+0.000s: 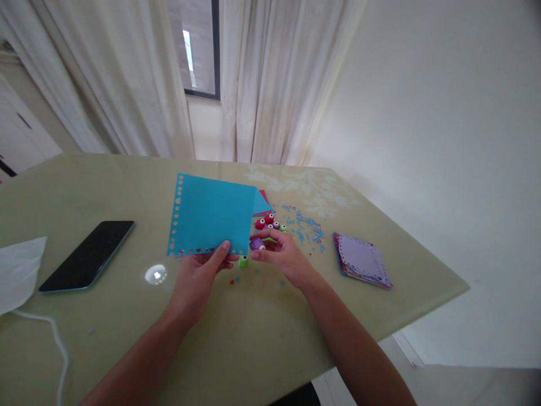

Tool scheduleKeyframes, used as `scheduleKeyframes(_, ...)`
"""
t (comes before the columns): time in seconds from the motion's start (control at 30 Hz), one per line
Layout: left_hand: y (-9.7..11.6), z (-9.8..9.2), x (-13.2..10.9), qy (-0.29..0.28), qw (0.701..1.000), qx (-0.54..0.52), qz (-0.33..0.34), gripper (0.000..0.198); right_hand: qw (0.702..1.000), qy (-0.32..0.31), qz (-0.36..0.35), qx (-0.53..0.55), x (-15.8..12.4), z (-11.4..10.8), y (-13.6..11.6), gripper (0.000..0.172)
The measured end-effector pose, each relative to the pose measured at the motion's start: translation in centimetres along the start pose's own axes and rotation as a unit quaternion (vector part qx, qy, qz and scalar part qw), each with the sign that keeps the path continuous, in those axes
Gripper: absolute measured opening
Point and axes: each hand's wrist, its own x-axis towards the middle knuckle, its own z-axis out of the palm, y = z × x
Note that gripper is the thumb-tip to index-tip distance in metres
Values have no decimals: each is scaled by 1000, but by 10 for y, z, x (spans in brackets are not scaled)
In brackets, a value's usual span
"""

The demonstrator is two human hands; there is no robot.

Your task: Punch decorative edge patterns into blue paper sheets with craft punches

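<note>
My left hand grips a blue sheet of paper at its bottom edge, thumb in front and fingers behind. Small cut-out shapes run down the sheet's left side and along its bottom. Close to the lower right corner, my right hand holds a small purple craft punch between thumb and fingers. I cannot tell whether the punch touches the paper. Behind that hand sit several more punches with eye-like dots, among them a red punch. A green punch shows partly beneath the sheet.
Blue and red paper bits are scattered at the right. A stack of lilac and coloured sheets with punched edges lies farther right. A phone, a white paper and a white cable are on the left. A red sheet lies behind.
</note>
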Motion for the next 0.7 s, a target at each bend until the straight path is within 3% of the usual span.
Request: scheduleKeyframes(0.7, 7, 2, -7, -22, 986, 158, 53, 34, 998, -57, 24, -4, -1, 3, 2, 46)
